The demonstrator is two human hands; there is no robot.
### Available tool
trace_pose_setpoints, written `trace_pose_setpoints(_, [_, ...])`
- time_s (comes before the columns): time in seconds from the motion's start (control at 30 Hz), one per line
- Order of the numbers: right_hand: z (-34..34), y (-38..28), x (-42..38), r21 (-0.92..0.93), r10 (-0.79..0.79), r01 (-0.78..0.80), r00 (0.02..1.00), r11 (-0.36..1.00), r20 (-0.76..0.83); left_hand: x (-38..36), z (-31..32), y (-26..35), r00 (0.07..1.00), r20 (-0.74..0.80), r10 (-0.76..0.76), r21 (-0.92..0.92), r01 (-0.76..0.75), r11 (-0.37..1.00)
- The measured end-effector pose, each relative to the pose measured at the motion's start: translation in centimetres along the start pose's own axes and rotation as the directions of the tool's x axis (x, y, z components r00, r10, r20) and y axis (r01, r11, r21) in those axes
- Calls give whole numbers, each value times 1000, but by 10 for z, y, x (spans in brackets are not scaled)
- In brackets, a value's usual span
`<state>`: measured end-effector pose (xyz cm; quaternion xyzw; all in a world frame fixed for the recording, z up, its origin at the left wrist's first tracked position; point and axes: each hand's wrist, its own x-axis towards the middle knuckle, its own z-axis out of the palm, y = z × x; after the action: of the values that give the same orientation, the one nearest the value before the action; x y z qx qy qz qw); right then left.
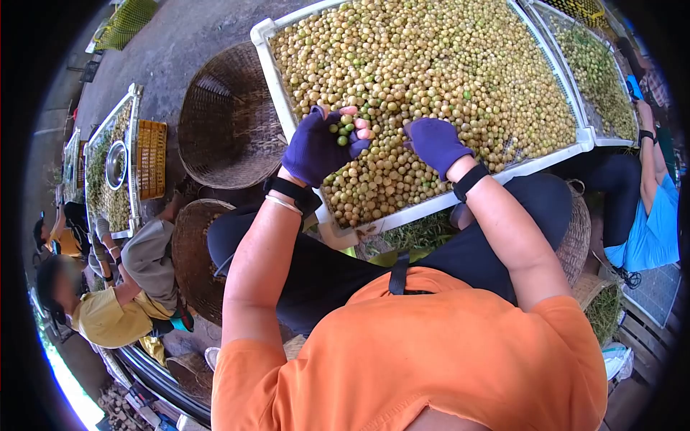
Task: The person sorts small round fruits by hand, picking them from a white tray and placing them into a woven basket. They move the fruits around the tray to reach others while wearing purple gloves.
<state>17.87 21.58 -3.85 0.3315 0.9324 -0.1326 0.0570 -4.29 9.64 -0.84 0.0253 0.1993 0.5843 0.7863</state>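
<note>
Small round yellow-brown fruits (431,79) fill a wide tray with a white frame (460,197) in front of me. My left hand (320,144), in a purple fingerless glove, is turned palm up over the tray's left part. Several small green fruits (343,131) lie in its curled fingers. To the right, my right hand (437,146) wears a matching glove and is lowered palm down onto the fruits. Its fingertips are mostly hidden, so I cannot see whether they hold anything. A few green fruits are scattered among the yellow-brown ones.
An open wicker basket (215,129) stands left of the tray, with another basket (190,251) below it. A second tray (593,79) with fruits and stems adjoins on the right, beside a person in blue (647,223). A person in yellow (108,316) sits at left near another tray.
</note>
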Motion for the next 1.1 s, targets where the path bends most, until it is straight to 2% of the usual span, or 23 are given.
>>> trace_pose_setpoints(0.07, [-6, 2, 0, 71, 3, -4, 1000, 997, 6, 5, 4, -4, 995, 95, -18, -79, 25, 997])
trace_pose_setpoints(0.1, [-11, 2, 0, 107, 5, -6, 1000, 994, 9, 6, 7, -6, 996, 89, -6, -87, 13, 996])
trace_pose_setpoints(0.13, [-13, 0, 1, 345, 70, -54, 997, 937, -34, 7, 11, -9, 997, 83, 7, -95, 1, 995])
trace_pose_setpoints(0.2, [-19, -6, 1, 749, 218, -95, 974, 656, -67, 11, 15, -14, 998, 36, 44, -116, -39, 993])
trace_pose_setpoints(0.27, [-46, -19, -13, 972, 223, -161, 967, 169, 121, 13, 15, -24, 995, -38, 95, -92, -98, 991])
trace_pose_setpoints(0.3, [-55, -25, -20, 977, 189, -189, 960, -99, 205, 14, 19, -29, 990, -70, 122, -78, -127, 989])
trace_pose_setpoints(0.33, [-46, -28, -24, 960, 167, -128, 971, -250, 173, 14, 25, -34, 989, -71, 127, -90, -133, 987])
trace_pose_setpoints(0.43, [-31, -41, -35, 859, 170, -81, 967, -506, 191, 19, 31, -48, 978, -91, 187, 16, -187, 982])
trace_pose_setpoints(0.47, [-30, -43, -38, 824, 174, -79, 962, -560, 211, 19, 34, -55, 961, -141, 237, 66, -230, 971])
trace_pose_setpoints(0.57, [-23, -52, -46, 892, 244, -117, 939, -437, 243, 15, 31, -67, 963, -153, 223, 104, -209, 972])
trace_pose_setpoints(0.6, [-29, -54, -49, 936, 237, -158, 942, -313, 238, 15, 28, -72, 966, -128, 223, 131, -207, 970])
trace_pose_setpoints(0.7, [-25, -53, -53, 903, 269, -145, 925, -403, 268, 11, 24, -76, 955, -256, 153, -78, -178, 981])
trace_pose_setpoints(0.77, [-20, -45, -55, 809, 190, -100, 948, -580, 253, 12, 20, -74, 965, -207, 159, -111, -185, 977])
trace_pose_setpoints(0.83, [-17, -40, -53, 711, 139, -67, 964, -700, 228, 14, 20, -72, 958, -254, 136, -133, -174, 976])
trace_pose_setpoints(0.93, [-13, -40, -48, 847, 207, -102, 948, -522, 241, 20, 17, -73, 983, -151, 103, -101, -119, 988])
trace_pose_setpoints(1.03, [-8, -38, -47, 923, 244, -117, 945, -367, 217, 24, 11, -75, 994, -57, 89, 26, -87, 996])
trace_pose_setpoints(1.1, [-3, -37, -45, 937, 266, -131, 938, -323, 223, 25, 9, -78, 985, -130, 113, 111, -99, 989])
